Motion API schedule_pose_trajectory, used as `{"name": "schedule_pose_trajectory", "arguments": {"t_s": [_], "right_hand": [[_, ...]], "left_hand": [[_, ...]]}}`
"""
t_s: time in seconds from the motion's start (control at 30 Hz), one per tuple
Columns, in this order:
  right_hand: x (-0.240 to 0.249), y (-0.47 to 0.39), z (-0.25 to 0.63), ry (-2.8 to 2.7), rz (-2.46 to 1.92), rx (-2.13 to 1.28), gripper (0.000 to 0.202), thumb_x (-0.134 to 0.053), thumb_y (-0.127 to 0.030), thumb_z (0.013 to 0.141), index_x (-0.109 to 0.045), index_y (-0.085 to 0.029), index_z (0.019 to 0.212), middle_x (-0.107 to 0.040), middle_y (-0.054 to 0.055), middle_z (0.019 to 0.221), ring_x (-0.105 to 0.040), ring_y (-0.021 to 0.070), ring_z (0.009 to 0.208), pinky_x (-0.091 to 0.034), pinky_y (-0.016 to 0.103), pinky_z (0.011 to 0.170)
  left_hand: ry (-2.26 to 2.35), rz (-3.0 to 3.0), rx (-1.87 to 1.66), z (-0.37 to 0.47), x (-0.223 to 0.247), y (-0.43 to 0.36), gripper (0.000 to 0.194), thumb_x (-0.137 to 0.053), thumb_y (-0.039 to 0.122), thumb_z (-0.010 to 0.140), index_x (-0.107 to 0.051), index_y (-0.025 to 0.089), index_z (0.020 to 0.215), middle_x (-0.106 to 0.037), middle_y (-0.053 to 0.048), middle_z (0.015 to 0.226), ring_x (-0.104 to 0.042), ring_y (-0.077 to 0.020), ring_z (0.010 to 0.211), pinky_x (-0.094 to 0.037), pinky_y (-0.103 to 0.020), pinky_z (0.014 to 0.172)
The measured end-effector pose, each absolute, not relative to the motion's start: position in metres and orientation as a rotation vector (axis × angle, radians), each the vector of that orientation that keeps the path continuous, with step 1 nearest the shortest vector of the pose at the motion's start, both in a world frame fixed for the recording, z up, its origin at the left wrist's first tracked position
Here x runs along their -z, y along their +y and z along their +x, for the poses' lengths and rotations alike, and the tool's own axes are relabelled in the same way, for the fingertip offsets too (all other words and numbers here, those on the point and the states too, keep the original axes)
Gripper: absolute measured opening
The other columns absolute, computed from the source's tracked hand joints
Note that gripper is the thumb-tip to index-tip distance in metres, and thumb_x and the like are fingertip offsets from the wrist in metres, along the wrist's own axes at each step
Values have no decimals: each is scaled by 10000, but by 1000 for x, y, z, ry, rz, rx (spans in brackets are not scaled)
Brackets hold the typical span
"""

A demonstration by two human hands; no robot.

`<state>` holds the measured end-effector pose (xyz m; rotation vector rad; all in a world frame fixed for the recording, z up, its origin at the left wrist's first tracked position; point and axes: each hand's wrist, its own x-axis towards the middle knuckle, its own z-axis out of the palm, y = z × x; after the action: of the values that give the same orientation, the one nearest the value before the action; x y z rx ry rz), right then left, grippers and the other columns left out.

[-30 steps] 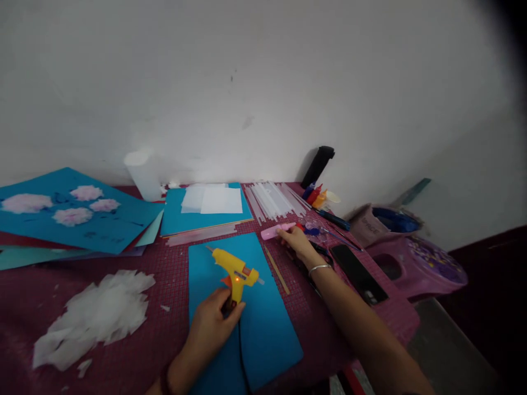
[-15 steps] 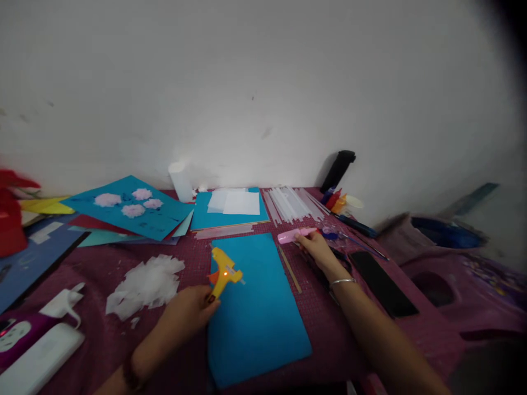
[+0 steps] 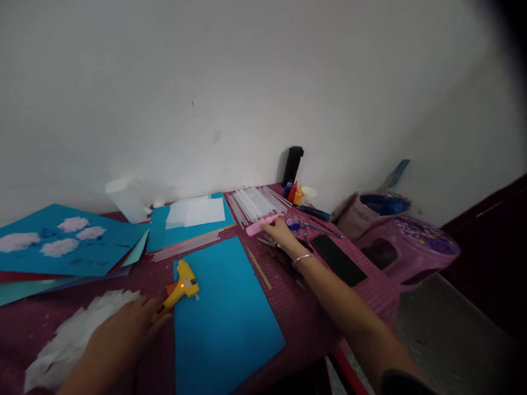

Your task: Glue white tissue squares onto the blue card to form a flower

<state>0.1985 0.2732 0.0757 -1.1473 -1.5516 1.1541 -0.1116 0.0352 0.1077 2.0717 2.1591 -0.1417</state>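
My left hand (image 3: 129,329) is at the lower left, its fingers closed around the handle end of a yellow hot glue gun (image 3: 186,278). The gun has a small red light and a short clear glue stick at its back, and sits over the left edge of a blue sheet (image 3: 222,318). Farther right, my right hand (image 3: 282,233) pinches a pink, smooth, tube-like thing (image 3: 261,225) whose kind I cannot make out. Beneath and beside that hand are scissors (image 3: 267,241) and other dark tools, partly hidden. A thin wooden stick (image 3: 259,267) rests beside the blue sheet.
White tissue pieces (image 3: 82,329) are heaped near my left hand. Behind are a card with pink puffs (image 3: 119,236), white sheets (image 3: 201,211) and glue sticks (image 3: 255,203). Paint bottles (image 3: 292,192), a black slab (image 3: 337,258) and a pink stool (image 3: 411,258) are at the right.
The view has turned right, shifting everything leftward. The glue gun is lower against the blue sheet. My right hand still holds the pink thing, now nearer the glue sticks.
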Motion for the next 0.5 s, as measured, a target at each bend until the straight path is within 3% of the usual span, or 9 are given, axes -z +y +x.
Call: {"name": "schedule_pose_trajectory", "arguments": {"t_s": [0.1, 0.27, 0.5], "right_hand": [[-98, 281, 194, -1561, -1092, -1129, 284, -572, -332, 684, -589, -143, 895, -518, -38, 636, -418, 89, 513, -353, 210, 499], [-125, 287, 183, -1626, -1044, -1020, 247, -595, -398, 698, -537, -169, 771, -474, -45, 618, -413, 97, 539, -347, 216, 513], [-102, 298, 168, -1683, -1156, -986, 218, -590, -373, 692, -579, -156, 670, -503, -32, 602, -434, 108, 556, -354, 233, 544]], "left_hand": [[2173, 2243, -112, -80, -92, 14, 344, -439, 441, 859, -686, 237, 984, -713, -91, 928, -661, -277, 849, -508, -404, 774], [1735, 2785, -624, -6, -28, 1, 295, -549, 401, 842, -646, 239, 1068, -719, -48, 1030, -683, -199, 895, -567, -269, 739], [1688, 2997, -773, 2, 26, 14, 276, -515, 372, 863, -649, 225, 1055, -704, -49, 1096, -679, -185, 939, -583, -259, 731]]}}
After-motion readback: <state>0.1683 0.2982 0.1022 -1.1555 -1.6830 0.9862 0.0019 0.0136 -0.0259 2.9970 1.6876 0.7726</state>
